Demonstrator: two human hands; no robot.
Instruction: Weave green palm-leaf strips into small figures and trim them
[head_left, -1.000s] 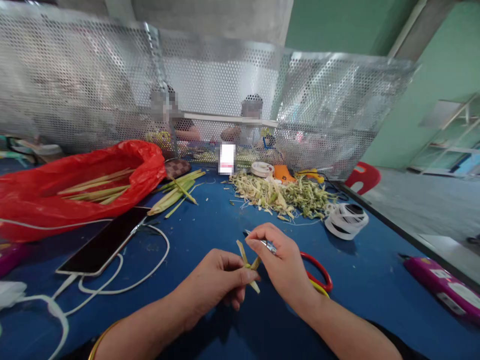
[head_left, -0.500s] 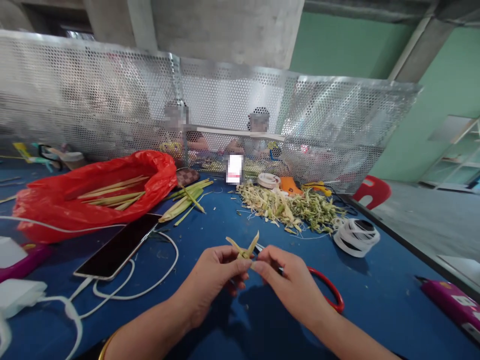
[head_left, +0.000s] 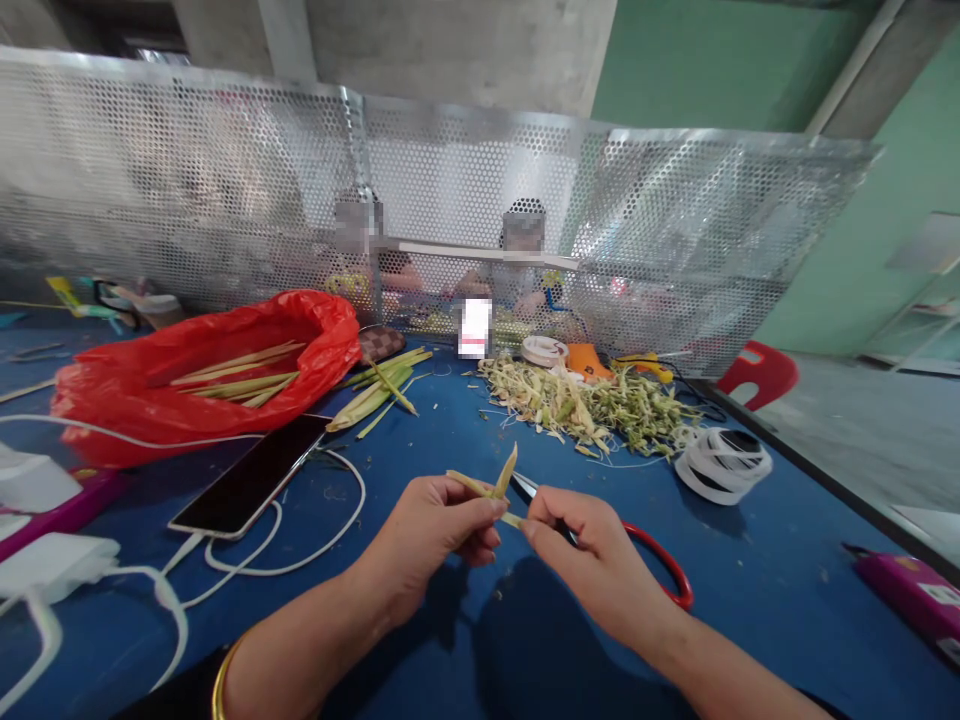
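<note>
Near the table's front, my left hand point(head_left: 450, 525) pinches a folded pale yellow-green leaf strip point(head_left: 505, 472) between thumb and fingers. One pointed end sticks up and another lies out to the left. My right hand point(head_left: 589, 540) is closed, thumb and forefinger gripping the strip's short right end. Scissors with red handles point(head_left: 664, 562) show behind and under that hand, blades pointing up and left. Their middle is hidden, so I cannot tell whether the palm holds them or they rest on the table.
Leaf scraps point(head_left: 577, 400) are heaped beyond my hands. A white ribbon roll point(head_left: 724, 465) stands right, near a purple tool point(head_left: 907, 585). Leftward are a phone point(head_left: 251, 475) with white cables and a red plastic bag point(head_left: 210, 325) of leaf strips. A perforated screen point(head_left: 465, 170) closes the back.
My right hand has shifted right, away from my left, and more of the strip shows between them. The left hand keeps its pinch. The whole view has shifted slightly.
</note>
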